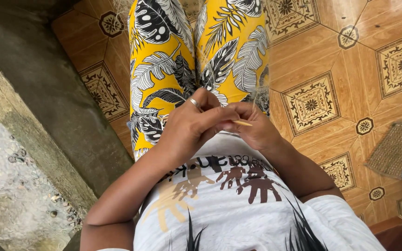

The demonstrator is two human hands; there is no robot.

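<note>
- Stick [242, 123], thin and pale, pinched in my right hand [256, 128] above my lap.
- My ringed left hand [192, 124] curls closed, touching it, over yellow leaf-print trousers [164, 60].

I am wearing the only camera on my head, and it is looking almost straight down over my chest and lap, so there is just this one view and nothing shared with another. It is sitting close: my white printed shirt [238, 209] is filling the near bottom edge, and my left hand [191, 128] and right hand [254, 128] are meeting near the middle of the frame. My legs in yellow leaf-print trousers [196, 56] are stretching away toward the far top edge. The patterned tile floor [340, 69] is spreading to the right, a concrete ledge [38, 116] is running down the left, and a woven mat [396, 148] is poking in at the right edge.
</note>
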